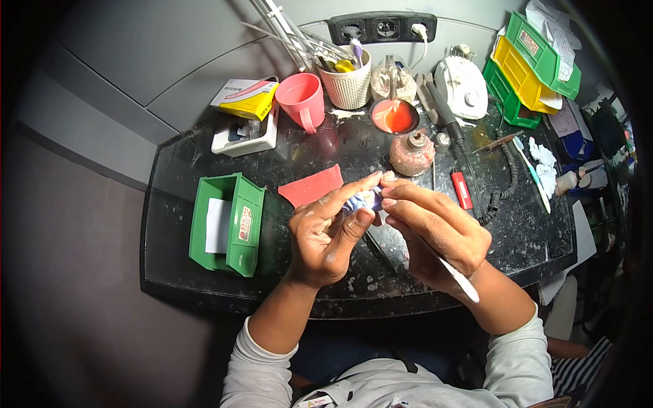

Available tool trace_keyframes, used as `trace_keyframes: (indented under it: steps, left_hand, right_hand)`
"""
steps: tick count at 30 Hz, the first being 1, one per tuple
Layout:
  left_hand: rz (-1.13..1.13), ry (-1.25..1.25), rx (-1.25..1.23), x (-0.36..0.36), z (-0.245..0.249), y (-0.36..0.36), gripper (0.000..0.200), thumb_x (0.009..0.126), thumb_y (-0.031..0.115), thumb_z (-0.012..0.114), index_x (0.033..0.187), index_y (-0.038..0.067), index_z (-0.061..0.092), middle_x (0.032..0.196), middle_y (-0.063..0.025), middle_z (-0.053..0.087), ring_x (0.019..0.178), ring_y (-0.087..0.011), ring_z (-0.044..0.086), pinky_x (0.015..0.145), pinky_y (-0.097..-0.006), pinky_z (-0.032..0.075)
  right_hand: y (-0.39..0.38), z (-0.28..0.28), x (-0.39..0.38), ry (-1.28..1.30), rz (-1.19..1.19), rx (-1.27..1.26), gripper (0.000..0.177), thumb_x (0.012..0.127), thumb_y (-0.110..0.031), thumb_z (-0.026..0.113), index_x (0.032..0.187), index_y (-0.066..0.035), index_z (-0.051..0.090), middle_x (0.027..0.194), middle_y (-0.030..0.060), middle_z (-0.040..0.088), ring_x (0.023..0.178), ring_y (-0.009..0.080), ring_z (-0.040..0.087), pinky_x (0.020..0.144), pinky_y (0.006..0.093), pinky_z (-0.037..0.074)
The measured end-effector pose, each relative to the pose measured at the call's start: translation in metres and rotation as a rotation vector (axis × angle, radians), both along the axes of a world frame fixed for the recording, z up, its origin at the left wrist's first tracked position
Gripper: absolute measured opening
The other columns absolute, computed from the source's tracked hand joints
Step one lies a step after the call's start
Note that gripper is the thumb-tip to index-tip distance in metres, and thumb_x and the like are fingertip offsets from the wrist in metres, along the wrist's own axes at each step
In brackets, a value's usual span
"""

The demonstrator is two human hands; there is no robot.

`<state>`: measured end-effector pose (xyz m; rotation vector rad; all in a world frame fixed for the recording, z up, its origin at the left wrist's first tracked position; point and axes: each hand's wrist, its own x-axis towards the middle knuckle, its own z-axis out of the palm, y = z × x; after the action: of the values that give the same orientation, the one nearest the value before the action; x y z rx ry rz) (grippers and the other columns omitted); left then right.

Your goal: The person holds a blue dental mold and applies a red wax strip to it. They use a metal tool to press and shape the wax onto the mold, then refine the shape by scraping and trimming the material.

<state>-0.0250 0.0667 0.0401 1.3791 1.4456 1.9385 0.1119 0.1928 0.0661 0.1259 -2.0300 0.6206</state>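
My left hand [320, 241] is closed round a small blue-and-white piece [364, 199] that looks like a dental cast, gripping it between thumb and fingers. My right hand [445, 234] meets it from the other side, fingertips touching the piece. A slim tool with a white handle [460, 280] is held in my right hand, its handle sticking out below the palm; its working end is hidden. Behind my left fingers lies a flat pink wax sheet [313, 185]. Beyond my right hand stands a glass spirit burner [412, 155] with a metal neck.
A green bin [245, 231] stands left. Behind are a pink mug [300, 98], a white pot of tools [347, 85], a pan with red contents [394, 117] and a corded handpiece [445, 115]. A red lighter [461, 190] and toothbrush [534, 177] lie right.
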Motion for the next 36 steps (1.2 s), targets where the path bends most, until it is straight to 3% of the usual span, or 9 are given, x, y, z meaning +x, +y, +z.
trace_keyframes:
  steps: [6,10,11,19,22,24,28,31,36]
  left_hand:
    - [0.038,0.027,0.025,0.000,-0.003,0.002,0.038,0.099,0.011,0.065,0.130,-0.009,0.059,0.119,-0.0183,0.070,0.107,-0.0167,0.066,0.094,-0.0294,0.052]
    - [-0.079,-0.042,0.073,-0.004,-0.009,0.004,0.034,0.098,0.013,0.066,0.124,-0.005,0.052,0.128,-0.0235,0.065,0.119,-0.0225,0.062,0.104,-0.0344,0.047]
    - [-0.112,-0.108,0.092,-0.002,-0.011,0.006,0.033,0.099,0.013,0.066,0.122,-0.004,0.051,0.127,-0.0237,0.065,0.119,-0.0225,0.062,0.103,-0.0346,0.047]
    - [-0.121,-0.077,0.095,-0.001,-0.011,0.005,0.030,0.098,0.012,0.067,0.116,-0.001,0.048,0.123,-0.0197,0.065,0.110,-0.0180,0.061,0.099,-0.0337,0.048]
    - [-0.107,-0.081,0.106,-0.002,-0.016,0.003,0.028,0.097,0.010,0.068,0.115,0.000,0.049,0.122,-0.0192,0.065,0.110,-0.0186,0.062,0.099,-0.0347,0.048]
    - [-0.100,-0.082,0.098,-0.004,-0.018,0.003,0.026,0.097,0.009,0.068,0.114,0.000,0.050,0.122,-0.0194,0.064,0.110,-0.0191,0.062,0.099,-0.0354,0.048]
    - [-0.091,-0.049,0.147,-0.003,-0.018,0.005,0.026,0.097,0.008,0.068,0.114,0.001,0.050,0.120,-0.0194,0.065,0.112,-0.0203,0.062,0.100,-0.0363,0.049]
    - [-0.083,-0.011,0.133,-0.004,-0.018,0.005,0.026,0.097,0.009,0.067,0.115,0.001,0.050,0.122,-0.0209,0.065,0.115,-0.0219,0.062,0.101,-0.0368,0.049]
    - [-0.065,-0.044,0.156,0.000,-0.012,0.007,0.031,0.098,0.013,0.068,0.119,0.000,0.050,0.124,-0.0260,0.065,0.102,-0.0159,0.064,0.096,-0.0302,0.048]
  right_hand:
    - [0.005,0.001,-0.001,0.030,-0.056,-0.047,0.022,0.087,0.003,0.074,0.107,0.006,0.068,0.106,0.0201,0.072,0.093,0.0293,0.074,0.079,0.0351,0.060]
    - [0.009,0.005,0.003,-0.017,0.063,-0.002,0.037,0.091,-0.018,0.073,0.121,0.002,0.067,0.109,0.0212,0.072,0.104,0.0322,0.073,0.089,0.0400,0.060]
    - [0.009,0.008,0.003,-0.051,0.083,0.033,0.042,0.090,-0.026,0.071,0.122,0.000,0.068,0.110,0.0193,0.073,0.108,0.0330,0.071,0.096,0.0461,0.057]
    - [0.013,0.004,-0.005,-0.063,-0.096,0.068,0.034,0.092,-0.016,0.070,0.120,0.004,0.068,0.110,0.0150,0.074,0.108,0.0315,0.072,0.100,0.0510,0.054]
    - [0.012,0.003,-0.004,-0.018,-0.079,0.071,0.033,0.092,-0.016,0.070,0.118,0.004,0.068,0.110,0.0149,0.074,0.108,0.0322,0.072,0.100,0.0514,0.053]
    - [0.012,0.004,-0.003,-0.017,0.093,0.063,0.030,0.092,-0.013,0.070,0.116,0.004,0.069,0.110,0.0148,0.074,0.108,0.0327,0.072,0.100,0.0524,0.053]
    - [0.013,0.003,-0.005,-0.028,-0.081,0.057,0.029,0.092,-0.010,0.070,0.118,0.004,0.067,0.108,0.0154,0.074,0.108,0.0336,0.071,0.100,0.0532,0.053]
    - [0.012,0.002,-0.004,-0.036,-0.095,-0.025,0.030,0.091,-0.004,0.070,0.119,0.003,0.067,0.106,0.0153,0.074,0.102,0.0303,0.074,0.099,0.0474,0.055]
    - [0.010,0.006,0.002,-0.157,-0.054,-0.180,0.035,0.086,0.003,0.074,0.120,0.001,0.067,0.106,0.0141,0.075,0.094,0.0270,0.075,0.088,0.0365,0.058]
